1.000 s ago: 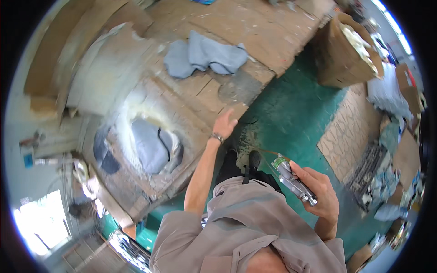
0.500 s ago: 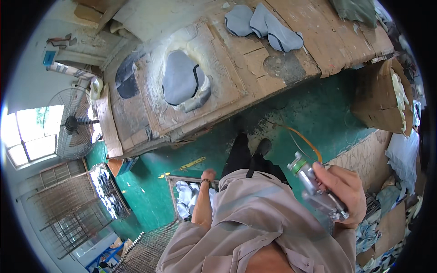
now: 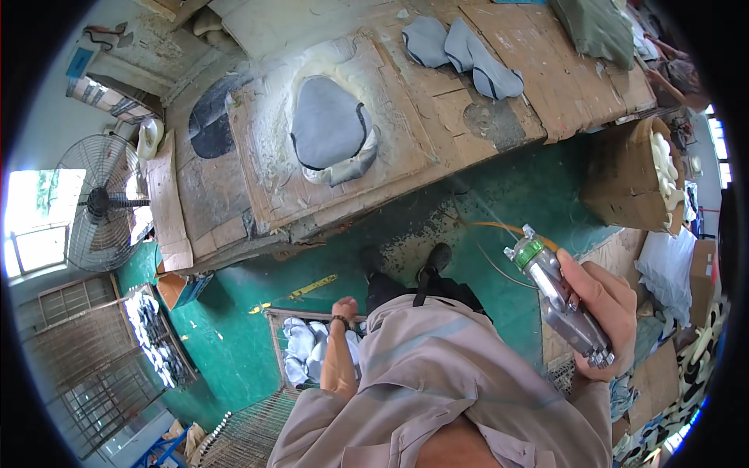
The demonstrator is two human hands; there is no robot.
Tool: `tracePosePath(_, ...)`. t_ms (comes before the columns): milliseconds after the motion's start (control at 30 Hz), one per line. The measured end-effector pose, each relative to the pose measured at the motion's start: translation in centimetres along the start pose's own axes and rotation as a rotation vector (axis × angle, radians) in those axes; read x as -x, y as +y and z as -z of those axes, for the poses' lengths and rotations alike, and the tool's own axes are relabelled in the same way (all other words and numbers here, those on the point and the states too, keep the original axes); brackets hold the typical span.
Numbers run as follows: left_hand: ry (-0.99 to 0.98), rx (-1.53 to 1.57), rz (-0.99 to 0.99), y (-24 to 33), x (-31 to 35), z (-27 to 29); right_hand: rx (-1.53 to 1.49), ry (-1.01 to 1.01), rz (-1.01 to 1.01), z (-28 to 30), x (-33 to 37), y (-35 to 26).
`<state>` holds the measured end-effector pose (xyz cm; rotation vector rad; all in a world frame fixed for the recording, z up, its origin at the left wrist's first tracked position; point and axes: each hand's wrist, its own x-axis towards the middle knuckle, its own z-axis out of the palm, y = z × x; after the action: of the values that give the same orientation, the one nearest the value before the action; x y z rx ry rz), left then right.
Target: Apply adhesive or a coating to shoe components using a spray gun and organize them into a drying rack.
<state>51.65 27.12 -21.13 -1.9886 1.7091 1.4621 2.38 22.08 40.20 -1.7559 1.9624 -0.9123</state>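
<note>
My right hand (image 3: 605, 308) is wrapped round a metal spray gun (image 3: 558, 300) with a green ring near its nozzle, held at the right of my body and pointing up and left. My left hand (image 3: 345, 309) hangs low beside my shirt, its fingers curled and nothing visible in them. Just below it, a wire-framed rack (image 3: 275, 331) holds several grey-white fabric pieces (image 3: 300, 343). Ahead on the cardboard-covered bench (image 3: 437, 148), out of reach of both hands, a grey padded piece (image 3: 328, 121) with a black edge lies amid whitish residue.
More grey pieces (image 3: 480, 58) lie farther right on the bench. A cardboard box (image 3: 620, 179) of cream-coloured pieces stands on the right. An orange hose (image 3: 499, 225) crosses near the gun. A caged fan (image 3: 97, 201) stands at left. Another person's arm (image 3: 671, 86) shows at far right.
The spray gun and my right hand have risen slightly, and the gun is turned more clearly into view. My view has shifted, bringing another person in at the far right.
</note>
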Motion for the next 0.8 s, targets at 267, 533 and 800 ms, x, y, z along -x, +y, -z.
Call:
tracePosePath(267,0.104,0.707,0.233,3.4,-5.8,9.2,0.132,-0.300,0.255,-3.5,-0.8,-7.1)
tracePosePath(533,-0.043,0.667,0.318,-1.9,-5.6,8.4,0.243,-0.030,0.212,-7.7,-1.1,-12.4)
tracePosePath(800,-0.220,0.667,0.482,-9.5,-4.5,7.7,0.321,-0.104,0.195,-11.9,-0.9,-18.2)
